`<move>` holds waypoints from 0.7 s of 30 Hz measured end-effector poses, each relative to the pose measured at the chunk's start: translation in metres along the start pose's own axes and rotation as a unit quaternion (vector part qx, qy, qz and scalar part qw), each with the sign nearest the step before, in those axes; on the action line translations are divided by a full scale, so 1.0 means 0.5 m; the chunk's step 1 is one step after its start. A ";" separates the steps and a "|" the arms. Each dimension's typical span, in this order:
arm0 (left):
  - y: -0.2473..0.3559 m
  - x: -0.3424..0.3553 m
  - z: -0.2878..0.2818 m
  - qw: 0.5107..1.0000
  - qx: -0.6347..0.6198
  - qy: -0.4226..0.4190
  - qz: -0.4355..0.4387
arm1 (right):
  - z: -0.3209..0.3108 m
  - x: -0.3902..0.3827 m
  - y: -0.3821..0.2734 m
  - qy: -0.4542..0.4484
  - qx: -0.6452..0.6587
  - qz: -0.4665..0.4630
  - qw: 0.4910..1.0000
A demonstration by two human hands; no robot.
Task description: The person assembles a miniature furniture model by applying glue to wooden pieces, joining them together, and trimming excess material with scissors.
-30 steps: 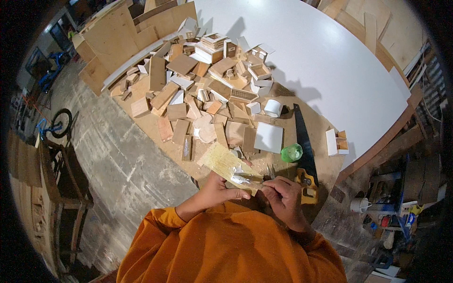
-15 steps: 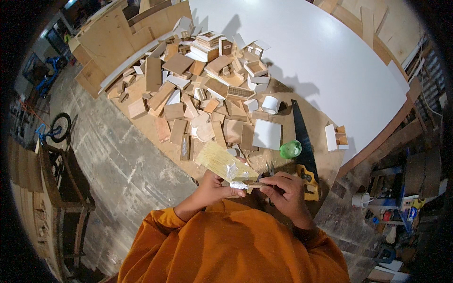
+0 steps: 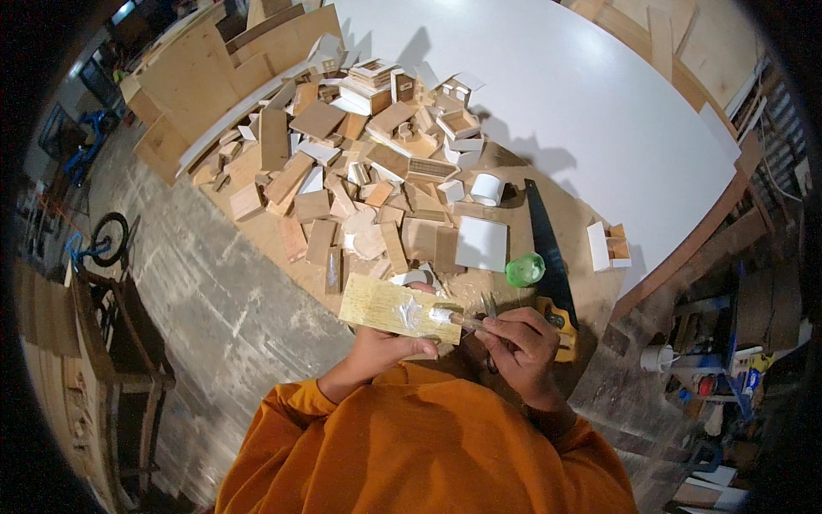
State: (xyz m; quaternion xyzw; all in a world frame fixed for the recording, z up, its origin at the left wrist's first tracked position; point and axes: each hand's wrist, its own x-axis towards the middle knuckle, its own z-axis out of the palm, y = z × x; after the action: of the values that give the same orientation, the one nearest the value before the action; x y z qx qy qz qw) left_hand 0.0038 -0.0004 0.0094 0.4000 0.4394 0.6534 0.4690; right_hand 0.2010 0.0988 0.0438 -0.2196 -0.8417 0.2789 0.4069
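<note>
My left hand [image 3: 383,349] grips a pale yellowish wooden board [image 3: 368,310] by its near edge, thumb along the front. White smears show on the board's face. In my right hand [image 3: 524,345] is a short stick-like applicator [image 3: 470,321], pinched between thumb and fingers. Its white-coated tip rests on the right part of the board; whether it is a brush I cannot tell. Just behind my right fingers lies a dark pointed metal tool [image 3: 489,303], partly hidden. A handsaw [image 3: 548,244] with a black blade and yellow handle lies close to my right hand.
A pile of wood offcuts [image 3: 355,184] with small model houses [image 3: 370,86] covers the table ahead. A green translucent cup [image 3: 525,270], a white cup [image 3: 487,189] and a white square panel [image 3: 482,243] stand nearby. A small divided box [image 3: 609,246] sits on the right.
The board has turned to lie more level, its face toward me. The applicator's white tip has moved up from the board's near edge onto its face.
</note>
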 end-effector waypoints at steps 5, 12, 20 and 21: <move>0.012 -0.004 0.007 0.994 -0.085 0.013 -0.064 | -0.002 -0.008 0.020 0.038 -0.022 -0.014 0.999; 0.016 -0.002 0.001 0.994 -0.096 -0.026 -0.039 | -0.002 -0.006 0.015 0.035 -0.012 0.019 0.999; 0.011 -0.008 0.002 0.993 -0.075 -0.014 -0.086 | 0.002 -0.001 0.005 0.019 0.038 0.023 0.999; 0.009 -0.010 0.001 0.993 -0.075 -0.016 -0.086 | 0.002 -0.001 0.006 0.013 0.026 0.022 0.999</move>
State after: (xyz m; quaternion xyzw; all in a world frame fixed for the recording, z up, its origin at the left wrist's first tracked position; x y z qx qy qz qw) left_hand 0.0040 -0.0057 0.0134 0.3349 0.4143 0.6355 0.5589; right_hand 0.2008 0.1006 0.0412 -0.2311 -0.8237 0.3069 0.4170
